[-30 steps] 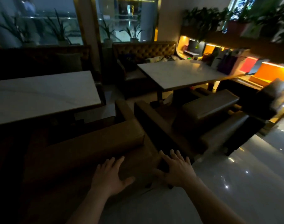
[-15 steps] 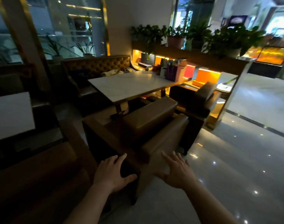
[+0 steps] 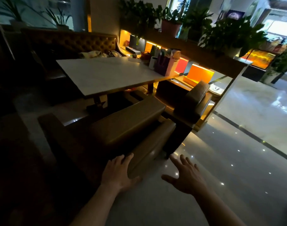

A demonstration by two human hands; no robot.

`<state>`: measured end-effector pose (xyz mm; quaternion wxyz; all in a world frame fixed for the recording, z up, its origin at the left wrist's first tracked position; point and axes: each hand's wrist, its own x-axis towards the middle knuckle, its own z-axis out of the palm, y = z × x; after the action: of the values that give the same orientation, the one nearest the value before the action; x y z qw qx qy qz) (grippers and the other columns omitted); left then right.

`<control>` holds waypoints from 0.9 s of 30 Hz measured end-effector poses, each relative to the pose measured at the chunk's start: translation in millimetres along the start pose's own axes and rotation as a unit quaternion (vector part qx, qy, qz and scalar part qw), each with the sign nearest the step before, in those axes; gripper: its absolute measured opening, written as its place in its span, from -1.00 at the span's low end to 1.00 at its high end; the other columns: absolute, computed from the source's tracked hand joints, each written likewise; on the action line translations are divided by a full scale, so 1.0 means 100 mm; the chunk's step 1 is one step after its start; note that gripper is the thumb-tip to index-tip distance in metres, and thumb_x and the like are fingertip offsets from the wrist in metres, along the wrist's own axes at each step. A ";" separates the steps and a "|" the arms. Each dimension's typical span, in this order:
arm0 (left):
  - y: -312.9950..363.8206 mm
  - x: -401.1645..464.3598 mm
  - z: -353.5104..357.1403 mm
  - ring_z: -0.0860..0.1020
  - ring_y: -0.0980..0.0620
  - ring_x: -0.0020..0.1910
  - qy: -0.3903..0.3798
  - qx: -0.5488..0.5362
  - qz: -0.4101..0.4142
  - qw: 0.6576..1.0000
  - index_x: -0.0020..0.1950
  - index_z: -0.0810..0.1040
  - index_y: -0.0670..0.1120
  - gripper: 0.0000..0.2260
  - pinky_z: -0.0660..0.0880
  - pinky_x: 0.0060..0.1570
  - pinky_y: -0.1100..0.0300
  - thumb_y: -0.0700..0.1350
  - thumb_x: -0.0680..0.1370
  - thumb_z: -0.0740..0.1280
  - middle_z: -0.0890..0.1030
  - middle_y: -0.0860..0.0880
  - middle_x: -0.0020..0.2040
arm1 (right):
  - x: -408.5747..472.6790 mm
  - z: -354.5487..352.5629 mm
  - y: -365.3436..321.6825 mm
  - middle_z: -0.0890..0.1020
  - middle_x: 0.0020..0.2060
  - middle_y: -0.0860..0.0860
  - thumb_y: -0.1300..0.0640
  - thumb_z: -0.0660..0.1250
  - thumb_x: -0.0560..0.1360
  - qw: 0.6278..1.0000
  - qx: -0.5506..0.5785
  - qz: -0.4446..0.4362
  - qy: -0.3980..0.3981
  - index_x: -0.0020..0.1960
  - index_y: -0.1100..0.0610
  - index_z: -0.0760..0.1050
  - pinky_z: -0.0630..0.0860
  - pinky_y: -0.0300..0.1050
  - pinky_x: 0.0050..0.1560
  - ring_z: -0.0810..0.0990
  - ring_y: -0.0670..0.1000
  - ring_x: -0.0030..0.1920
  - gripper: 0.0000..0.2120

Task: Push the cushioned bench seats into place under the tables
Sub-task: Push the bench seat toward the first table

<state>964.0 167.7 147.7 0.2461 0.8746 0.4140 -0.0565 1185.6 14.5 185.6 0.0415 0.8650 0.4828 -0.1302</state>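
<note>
Cushioned bench seat (image 3: 128,124) on the floor (image 3: 221,160), just outside the white table (image 3: 110,74); long axis runs parallel to the table's near edge. Left hand (image 3: 118,173) spread flat against its backrest; right hand (image 3: 186,175) splayed, empty, just beside it.

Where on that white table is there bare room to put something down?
Most of the white tabletop is bare, from its near edge by the brown seat to the tufted sofa. The crowded end is the right corner, with a purple bag and a white cup.
</note>
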 end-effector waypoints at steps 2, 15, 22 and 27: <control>0.02 0.33 -0.02 0.02 -0.09 0.56 -0.013 -0.004 -0.004 1.000 0.58 -0.15 0.20 -0.02 -0.03 0.51 -0.10 0.60 0.31 0.12 0.03 -0.04 0.60 | 0.35 -0.11 0.04 -0.07 0.62 0.11 -0.71 -0.26 0.11 1.000 -0.020 -0.006 -0.003 0.57 -0.23 -0.24 0.09 0.21 0.54 -0.06 0.17 0.60 0.12; 0.26 1.66 0.18 0.02 -0.08 0.55 -0.041 -0.069 -0.083 0.993 0.56 -0.17 0.26 -0.05 -0.02 0.51 -0.08 0.52 0.34 0.25 0.01 0.00 0.60 | 2.13 -0.07 0.42 -0.03 0.61 0.10 -0.49 0.23 0.40 0.994 -0.023 -0.084 -0.072 0.59 -0.18 -0.17 0.06 0.22 0.54 -0.03 0.18 0.59 -0.04; 0.33 2.31 0.58 0.07 -0.09 0.53 -0.027 -0.101 -0.215 0.971 0.54 -0.19 0.31 -0.03 0.13 0.46 -0.12 0.55 0.29 0.23 0.02 0.04 0.60 | 3.48 0.13 0.67 -0.08 0.62 0.12 -0.35 0.37 0.42 0.969 -0.053 -0.200 -0.132 0.60 -0.18 -0.21 -0.03 0.28 0.54 -0.13 0.21 0.60 0.00; 0.41 2.64 0.85 0.06 -0.08 0.54 -0.026 -0.106 -0.292 0.950 0.53 -0.19 0.32 -0.03 0.16 0.45 -0.13 0.53 0.30 0.28 0.01 0.07 0.59 | 4.35 0.38 0.76 -0.19 0.61 0.12 -0.28 0.45 0.40 0.931 -0.132 -0.293 -0.172 0.59 -0.18 -0.27 -0.15 0.30 0.54 -0.27 0.21 0.58 0.08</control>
<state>1175.0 289.0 9.8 0.3208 0.6827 0.6482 -0.1043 1460.0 325.3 29.9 0.1978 0.6365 0.7128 -0.2185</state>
